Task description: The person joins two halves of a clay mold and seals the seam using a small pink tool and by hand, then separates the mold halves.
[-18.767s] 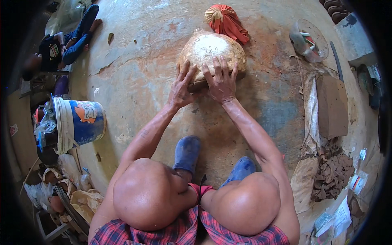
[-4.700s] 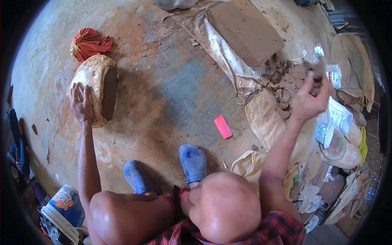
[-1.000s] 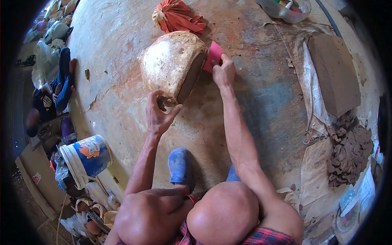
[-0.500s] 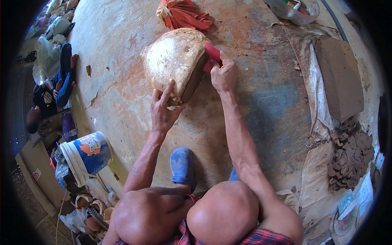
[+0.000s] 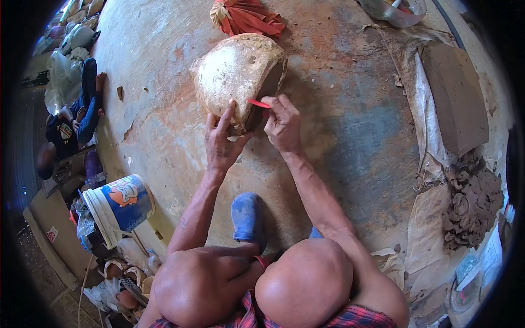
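Shell: the rough, rounded tan shell is on the floor ahead of the feet, its dark hollow side turned right; how deep the hollow goes is lost in shadow, and its underside is hidden.
Left hand: the left hand grasps the near end of the shell, fingers laid up the outer wall, thumb toward the lower rim; the fingers cover part of that end, so its shape is hard to read.
Right hand: the right hand pinches a red card at the rim; the fingers hide the card's rear part.
Red card: seen nearly edge-on, a thin strip; whether its tip touches the shell, I cannot tell.
Orange cloth: the bundle of orange cloth sits just beyond the shell, cut off by the top edge.
Bowl: the bowl at upper right is cut off too, its contents only partly visible.
Clay: a brown block and a heap of clay scraps lie at right.
Shoes: the left blue shoe shows; the right knee hides most of the other.
Left rim: another person, small and bent by the lens.
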A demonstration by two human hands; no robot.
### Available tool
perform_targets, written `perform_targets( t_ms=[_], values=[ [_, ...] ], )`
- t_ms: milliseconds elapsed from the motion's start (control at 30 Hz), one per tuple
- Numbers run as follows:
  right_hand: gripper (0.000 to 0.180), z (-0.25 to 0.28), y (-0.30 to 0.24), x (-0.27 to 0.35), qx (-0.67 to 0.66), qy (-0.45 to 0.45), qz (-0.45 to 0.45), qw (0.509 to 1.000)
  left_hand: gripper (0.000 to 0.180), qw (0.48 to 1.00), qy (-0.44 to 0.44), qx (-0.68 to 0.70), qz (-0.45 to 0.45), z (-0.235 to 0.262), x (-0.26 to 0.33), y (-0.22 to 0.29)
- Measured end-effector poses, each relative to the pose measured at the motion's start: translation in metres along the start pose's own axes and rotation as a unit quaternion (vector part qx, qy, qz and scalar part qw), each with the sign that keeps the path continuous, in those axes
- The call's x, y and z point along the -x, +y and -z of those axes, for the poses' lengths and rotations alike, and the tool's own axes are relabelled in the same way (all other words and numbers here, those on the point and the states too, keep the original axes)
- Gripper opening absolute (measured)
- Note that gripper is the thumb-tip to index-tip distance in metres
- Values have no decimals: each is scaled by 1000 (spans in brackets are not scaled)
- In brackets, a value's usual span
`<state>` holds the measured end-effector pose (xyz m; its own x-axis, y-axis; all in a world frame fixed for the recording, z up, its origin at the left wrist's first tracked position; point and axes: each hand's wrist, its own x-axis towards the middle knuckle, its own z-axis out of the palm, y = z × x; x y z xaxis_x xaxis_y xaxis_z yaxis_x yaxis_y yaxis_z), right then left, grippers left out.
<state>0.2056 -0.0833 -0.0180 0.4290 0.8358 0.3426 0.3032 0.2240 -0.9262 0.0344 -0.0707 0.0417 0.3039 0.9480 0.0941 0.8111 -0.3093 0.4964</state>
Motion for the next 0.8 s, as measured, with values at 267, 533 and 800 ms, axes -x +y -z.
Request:
perform_targets(
  t_ms=[267,533,800],
  values=[
    [40,-3,-2,26,22,-6,33,999,99,1000,2,15,-4,-1,0,-2],
    [42,0,-9,55,52,-129,58,989,100,1000,7,19,-22,1,1,-12],
    [34,7,-33,87,-73,-159,-71,982,89,990,-116,78,-30,19,37,-20]
  ],
)
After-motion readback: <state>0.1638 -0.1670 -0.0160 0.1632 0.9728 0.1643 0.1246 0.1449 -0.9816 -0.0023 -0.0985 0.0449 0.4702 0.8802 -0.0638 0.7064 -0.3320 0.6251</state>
